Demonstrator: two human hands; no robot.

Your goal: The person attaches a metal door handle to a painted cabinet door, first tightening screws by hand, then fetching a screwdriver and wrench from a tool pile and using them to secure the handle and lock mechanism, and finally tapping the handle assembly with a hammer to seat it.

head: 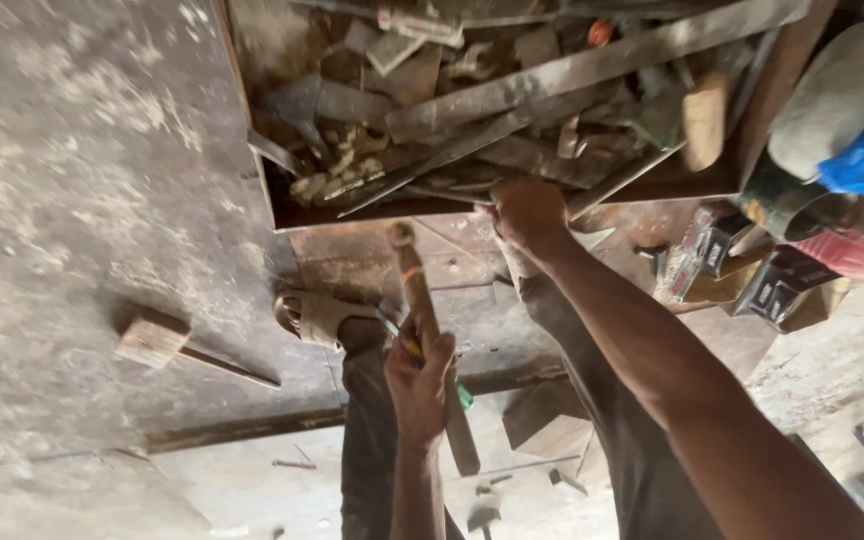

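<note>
Much of the open wooden box (252, 150) at twelve o'clock was a jumble of rusty metal strips and scraps I could hardly tell apart, and my right hand (527, 213) reached into its near edge with fingers curled on something I could not make out. My left hand (419, 378) gripped a long wooden handle (430, 330) with fingers wrapped tight around it, its lower end passing behind the wrist. A small mallet (167, 343) lay well apart at nine o'clock on open, dusty concrete floor (72, 150), small cardboard boxes (752, 275) crowding three o'clock.
</note>
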